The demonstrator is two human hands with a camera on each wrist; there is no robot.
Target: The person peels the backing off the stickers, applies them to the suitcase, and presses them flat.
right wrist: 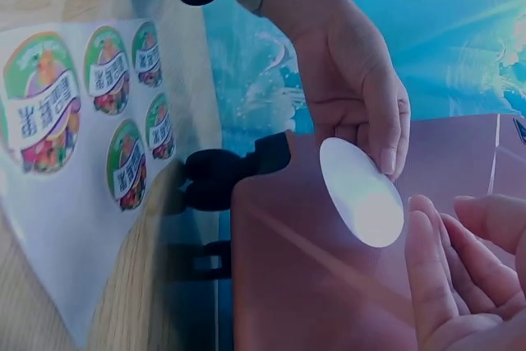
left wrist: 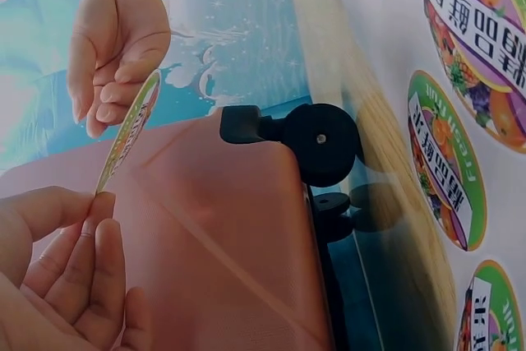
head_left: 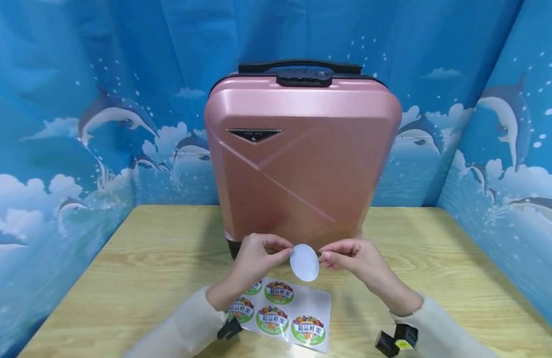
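Observation:
My left hand (head_left: 255,266) pinches an oval fruit sticker (head_left: 305,262) by its edge, between thumb and fingers. The sticker's white back faces me in the head view; its printed side shows edge-on in the left wrist view. My right hand (head_left: 358,261) is just beside the sticker's other edge, thumb and fingertips slightly parted, with a small gap to it in the right wrist view. Behind both hands a pink suitcase (head_left: 303,169) stands upright on the table. Below the hands lies a white sheet (head_left: 320,301) bearing several round fruit stickers.
The wooden table (head_left: 146,278) extends to both sides of the suitcase. Blue dolphin-printed curtains (head_left: 124,59) enclose the back and sides. The suitcase has a black top handle (head_left: 300,64) and a black wheel (left wrist: 320,139).

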